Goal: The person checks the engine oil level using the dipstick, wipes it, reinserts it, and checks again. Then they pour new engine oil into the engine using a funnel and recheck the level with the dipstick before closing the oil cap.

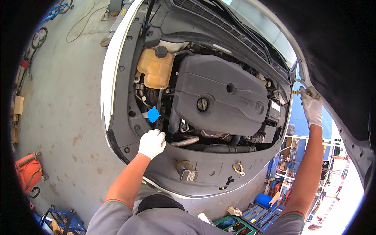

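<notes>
My right hand (312, 102), in a whitish glove with darker fingertips, is raised at the right side of the engine bay under the lifted hood. Its fingers close on the yellow handle of a dipstick (296, 92), whose thin blade points left toward the engine. My left hand (152, 143), in a white glove, rests with curled fingers at the inner edge of the front trim panel (137, 156). What lies under those fingers is hidden. Just beyond it is a blue washer-fluid cap (153, 114). The dark engine cover (219, 94) fills the middle, with its oil filler cap (202, 104) on.
An amber coolant tank (155, 68) with a black cap sits at the left of the bay. A cylindrical part (187, 170) and a tan ring-shaped piece (238, 169) lie on the front panel. The raised hood (337, 70) hangs at right. A tool tray (254, 215) stands below.
</notes>
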